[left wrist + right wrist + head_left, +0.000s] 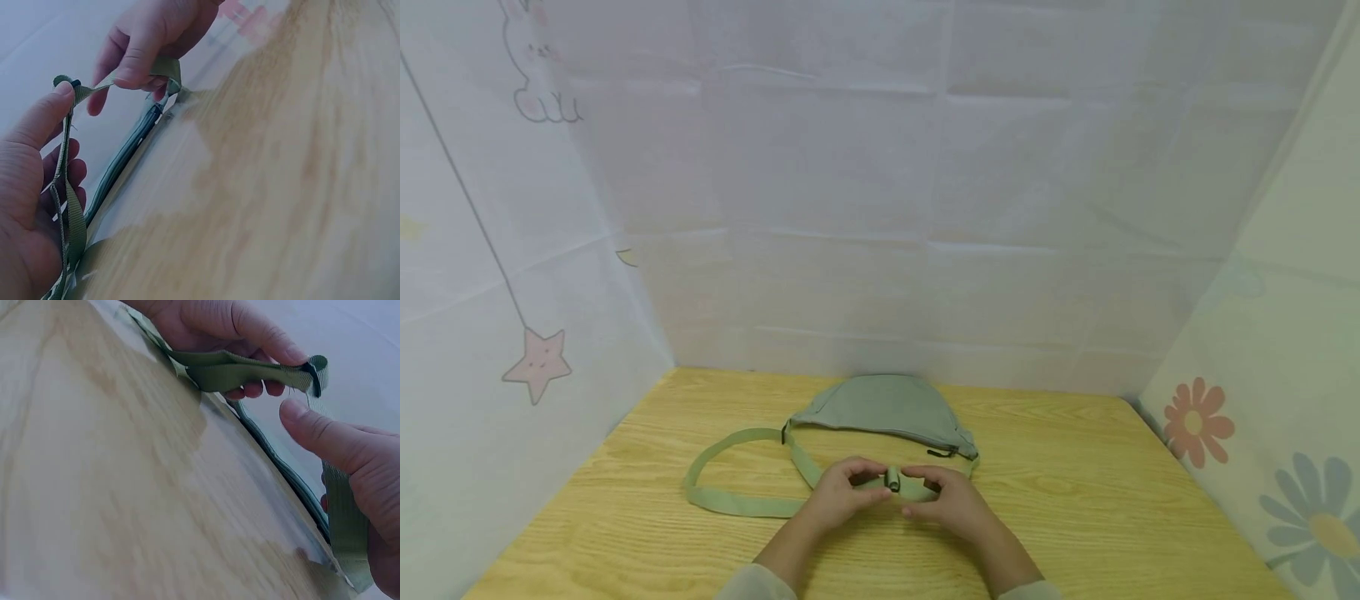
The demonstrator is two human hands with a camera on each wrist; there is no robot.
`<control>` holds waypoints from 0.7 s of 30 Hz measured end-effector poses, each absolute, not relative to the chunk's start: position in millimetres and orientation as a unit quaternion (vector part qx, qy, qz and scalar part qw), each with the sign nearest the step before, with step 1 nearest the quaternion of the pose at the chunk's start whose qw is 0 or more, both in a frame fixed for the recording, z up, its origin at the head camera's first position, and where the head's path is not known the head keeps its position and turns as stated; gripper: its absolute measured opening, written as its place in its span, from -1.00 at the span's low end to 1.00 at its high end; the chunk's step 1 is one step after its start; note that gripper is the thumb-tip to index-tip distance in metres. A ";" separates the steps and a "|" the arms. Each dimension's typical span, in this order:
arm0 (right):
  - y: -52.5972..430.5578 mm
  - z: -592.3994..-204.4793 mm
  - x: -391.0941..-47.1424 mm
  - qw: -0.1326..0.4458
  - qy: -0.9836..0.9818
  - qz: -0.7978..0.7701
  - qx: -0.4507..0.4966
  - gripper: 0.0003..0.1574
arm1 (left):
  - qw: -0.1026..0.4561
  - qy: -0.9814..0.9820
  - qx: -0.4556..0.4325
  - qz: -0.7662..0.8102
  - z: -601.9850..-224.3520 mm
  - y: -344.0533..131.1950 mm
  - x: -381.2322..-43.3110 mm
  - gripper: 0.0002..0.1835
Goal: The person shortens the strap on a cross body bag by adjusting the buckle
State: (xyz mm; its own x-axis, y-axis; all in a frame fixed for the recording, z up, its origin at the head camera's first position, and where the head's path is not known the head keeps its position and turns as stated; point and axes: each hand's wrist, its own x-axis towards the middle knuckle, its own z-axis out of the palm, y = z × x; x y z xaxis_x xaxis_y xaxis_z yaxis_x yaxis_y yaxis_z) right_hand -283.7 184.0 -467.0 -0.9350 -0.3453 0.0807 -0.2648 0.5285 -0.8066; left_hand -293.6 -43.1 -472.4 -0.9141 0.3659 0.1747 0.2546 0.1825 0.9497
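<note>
A grey-green waist bag (887,404) lies on the table, its zip edge toward me. Its light green webbing strap (741,504) loops out to the left and runs in front of the bag. Between the two hands, a short loop of strap stands up through a dark strap slider (314,378). My left hand (842,493) pinches the strap beside the slider, thumb on top and fingers beneath. My right hand (953,502) holds the strap on the slider's other side, with webbing (347,519) passing between thumb and fingers. Part of its grip is hidden.
The wooden table (1075,517) spreads around the bag and hands. Behind it hangs a pale cloth backdrop (850,208), with printed side cloths left and right. A dark zip pull (940,454) lies at the bag's right end, and another dark buckle (785,433) joins the strap at left.
</note>
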 end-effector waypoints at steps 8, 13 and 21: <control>196.1 -465.4 -279.0 -0.031 0.919 -0.360 -0.157 -0.46 | 0.038 0.759 0.182 0.624 -471.8 -43.0 -292.1 -0.65; 200.0 -463.3 -279.2 -0.075 0.923 -0.344 -0.157 -0.55 | 0.027 0.746 0.176 0.641 -471.5 -42.8 -291.7 -0.64; 203.4 -464.5 -277.7 -0.038 0.898 -0.421 -0.120 -0.55 | 0.020 0.749 0.178 0.638 -473.4 -46.2 -292.5 -0.63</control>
